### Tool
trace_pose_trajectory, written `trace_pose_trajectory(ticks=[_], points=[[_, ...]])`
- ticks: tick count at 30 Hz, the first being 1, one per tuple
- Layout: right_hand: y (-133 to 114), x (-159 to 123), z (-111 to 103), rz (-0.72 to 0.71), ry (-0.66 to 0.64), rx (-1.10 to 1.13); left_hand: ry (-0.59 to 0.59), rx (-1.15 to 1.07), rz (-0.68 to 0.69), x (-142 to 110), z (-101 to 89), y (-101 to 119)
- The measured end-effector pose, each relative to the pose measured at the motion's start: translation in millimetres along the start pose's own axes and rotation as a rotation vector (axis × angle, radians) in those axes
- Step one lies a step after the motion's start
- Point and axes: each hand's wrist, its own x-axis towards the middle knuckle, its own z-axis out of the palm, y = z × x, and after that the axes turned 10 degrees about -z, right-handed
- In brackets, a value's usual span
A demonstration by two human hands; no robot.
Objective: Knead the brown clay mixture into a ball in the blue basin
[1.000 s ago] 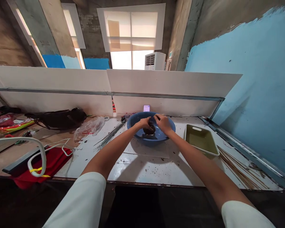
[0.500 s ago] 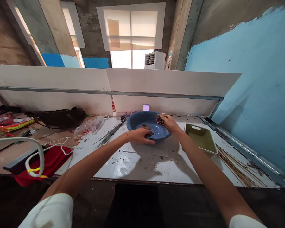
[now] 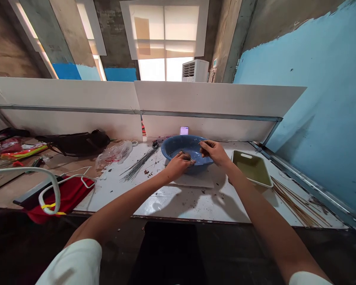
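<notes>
Blue basin [image 3: 185, 144] with dark lump [image 3: 187, 156], left fingers [image 3: 181, 155] curled over it, right fingertips [image 3: 202, 144] pinched together

The basin [image 3: 180, 144] in front of me is a deep blue, and the lump [image 3: 187, 156] inside it is dark brown, nearly black. My sleeves [image 3: 72, 265] are plain white. On my right, the tray [image 3: 239, 152] has a white rim around an olive-green bottom. On my left, the cloth [image 3: 59, 200] is red and the bag [image 3: 77, 143] black. The wall [image 3: 311, 99] shows patchy sky blue over grey concrete.
</notes>
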Motion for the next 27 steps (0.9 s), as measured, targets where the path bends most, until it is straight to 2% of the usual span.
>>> trace_pose_trajectory(ticks=[5, 9, 10, 11, 13, 17, 19, 23, 27], points=[[-7, -12, -7, -0.074, 0.096, -0.032, 0.050, 0.067, -0.119, 10, -3.1, -3], [0, -43, -14, -0.216, 0.410, -0.184, 0.051, 0.073, -0.122, 9, -3.7, 0], [5, -55, -15, -0.232, 0.463, -0.256, 0.050, 0.067, -0.124, 8, -3.7, 1], [10, -68, -16, -0.223, 0.462, -0.337, 0.052, 0.058, -0.132, 6, -3.9, 2], [22, -95, -14, -0.176, 0.327, -0.493, 0.058, 0.038, -0.155, 3, -5.3, 3], [46, -136, -4, -0.303, -0.218, -0.812, 0.057, 0.015, -0.184, 0, -10.9, 5], [55, -147, 3, -0.307, -0.401, -0.924, 0.053, 0.013, -0.188, 0, -13.4, 6], [61, -156, 12, -0.131, -0.618, -1.093, 0.071, 0.015, -0.221, 1, -16.1, 7], [57, -158, 15, -0.068, -0.684, -1.173, 0.089, 0.028, -0.274, -1, -21.3, -1]])
